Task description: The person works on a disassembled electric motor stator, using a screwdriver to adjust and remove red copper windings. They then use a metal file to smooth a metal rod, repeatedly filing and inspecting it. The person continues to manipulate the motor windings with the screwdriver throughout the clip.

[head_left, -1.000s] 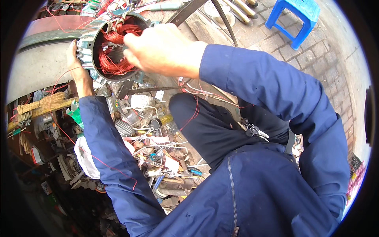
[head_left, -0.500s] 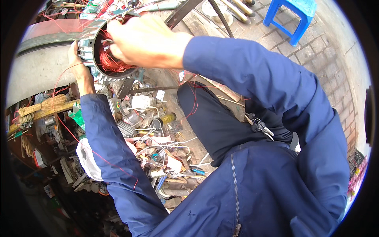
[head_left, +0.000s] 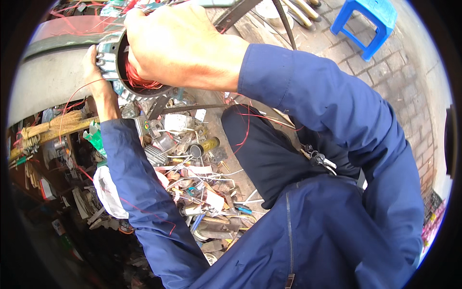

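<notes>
Motor housing (head_left: 107, 61) sat at right end of counter (head_left: 53, 79). Left hand (head_left: 98, 79) held housing by ribbed outer left side. Right hand (head_left: 175, 45) covered much of round mouth; fingertips hidden, could not tell whether wide or narrow. Red wire coil (head_left: 138, 78) showed inside, below right hand. Loose red wire (head_left: 144, 211) crossed left sleeve (head_left: 127, 166). Blue stool (head_left: 370, 21) stood on brick paving (head_left: 385, 72).

My feed hides the fingertips of the right grip (head_left: 180, 45) and, beneath it, much of the red wire coil (head_left: 137, 78). The metal housing (head_left: 108, 61) conceals part of the left grip (head_left: 96, 79). Right of both, the top edge clips a blue stool (head_left: 374, 13).
</notes>
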`<state>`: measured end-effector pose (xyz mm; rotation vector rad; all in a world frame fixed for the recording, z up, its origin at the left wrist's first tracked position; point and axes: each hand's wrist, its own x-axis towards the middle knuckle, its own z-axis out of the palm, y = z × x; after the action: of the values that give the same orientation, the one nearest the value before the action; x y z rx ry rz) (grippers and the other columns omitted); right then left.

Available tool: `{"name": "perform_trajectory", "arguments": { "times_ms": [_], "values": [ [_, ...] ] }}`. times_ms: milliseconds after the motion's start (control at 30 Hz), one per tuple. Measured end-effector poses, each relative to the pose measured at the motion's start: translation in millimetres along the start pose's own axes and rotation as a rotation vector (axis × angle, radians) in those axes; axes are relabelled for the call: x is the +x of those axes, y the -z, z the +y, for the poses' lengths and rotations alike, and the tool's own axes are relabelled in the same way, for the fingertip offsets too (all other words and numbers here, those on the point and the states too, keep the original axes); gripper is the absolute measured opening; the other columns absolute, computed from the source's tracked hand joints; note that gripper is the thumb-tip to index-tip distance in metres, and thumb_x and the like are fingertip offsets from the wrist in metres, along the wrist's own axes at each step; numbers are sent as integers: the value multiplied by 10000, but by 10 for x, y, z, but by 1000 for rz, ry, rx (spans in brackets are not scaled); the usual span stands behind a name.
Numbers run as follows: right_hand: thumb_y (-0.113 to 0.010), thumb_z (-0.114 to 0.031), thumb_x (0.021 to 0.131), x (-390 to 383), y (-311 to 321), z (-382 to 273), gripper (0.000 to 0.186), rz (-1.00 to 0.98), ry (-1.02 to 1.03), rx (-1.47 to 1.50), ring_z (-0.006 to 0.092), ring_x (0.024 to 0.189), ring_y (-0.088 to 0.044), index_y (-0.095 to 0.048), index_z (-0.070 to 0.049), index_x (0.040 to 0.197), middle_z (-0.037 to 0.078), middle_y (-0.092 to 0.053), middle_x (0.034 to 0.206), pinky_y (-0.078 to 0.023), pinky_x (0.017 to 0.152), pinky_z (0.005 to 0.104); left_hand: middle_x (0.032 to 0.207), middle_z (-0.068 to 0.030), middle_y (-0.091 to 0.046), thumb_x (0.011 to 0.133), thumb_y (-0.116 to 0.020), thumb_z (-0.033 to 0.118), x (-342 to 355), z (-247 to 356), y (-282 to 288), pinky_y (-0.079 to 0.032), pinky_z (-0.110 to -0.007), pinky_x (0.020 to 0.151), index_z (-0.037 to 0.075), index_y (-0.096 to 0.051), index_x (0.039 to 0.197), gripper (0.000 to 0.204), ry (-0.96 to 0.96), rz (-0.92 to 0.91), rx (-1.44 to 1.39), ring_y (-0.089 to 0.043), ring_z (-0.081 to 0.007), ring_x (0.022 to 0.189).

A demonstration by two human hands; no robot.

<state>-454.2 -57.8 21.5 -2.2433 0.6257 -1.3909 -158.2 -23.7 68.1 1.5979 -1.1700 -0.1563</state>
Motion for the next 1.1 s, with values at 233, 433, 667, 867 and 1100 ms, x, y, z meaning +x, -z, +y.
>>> {"name": "perform_trajectory", "arguments": {
  "times_ms": [233,433,667,867,1100],
  "values": [
    [-669,-281,962,-414,62,127,238,-62,-39,2,416,607,-691,-595,-122,1123,186,-660,654,-544,542,527,1332,-106,-649,1084,-566,290,-6,-29,26,-421,-356,1117,-4,-660,1342,403,-171,-31,182,-590,-201,1247],
    [-663,-202,890,-253,41,78,192,35,0,128,416,645,-714,-661,-39,991,218,-691,700,-547,610,543,1317,-88,-643,1078,-557,333,-2,15,-20,-434,-357,1096,8,-638,1361,439,7,-2,-28,-590,-190,1223],
    [-637,-191,890,-35,60,6,198,-12,-55,130,428,648,-707,-673,-33,1004,227,-700,720,-554,633,551,1329,-88,-632,1088,-544,341,-46,43,-32,-436,-358,1092,13,-624,1375,443,-3,-11,2,-582,-191,1226],
    [-633,-214,922,-306,76,78,250,-20,-19,143,422,653,-711,-650,-63,1121,219,-699,718,-558,642,561,1309,-88,-667,1103,-523,302,14,-50,8,-505,-355,1049,8,-632,1395,429,-93,17,91,-639,-196,1192],
    [-618,-176,881,23,-13,29,198,-27,14,104,403,666,-724,-709,-45,998,222,-715,751,-563,636,531,1299,-83,-649,1093,-543,302,82,-113,56,-462,-350,1069,16,-633,1381,416,-64,-20,62,-609,-187,1200]
  ]
}}
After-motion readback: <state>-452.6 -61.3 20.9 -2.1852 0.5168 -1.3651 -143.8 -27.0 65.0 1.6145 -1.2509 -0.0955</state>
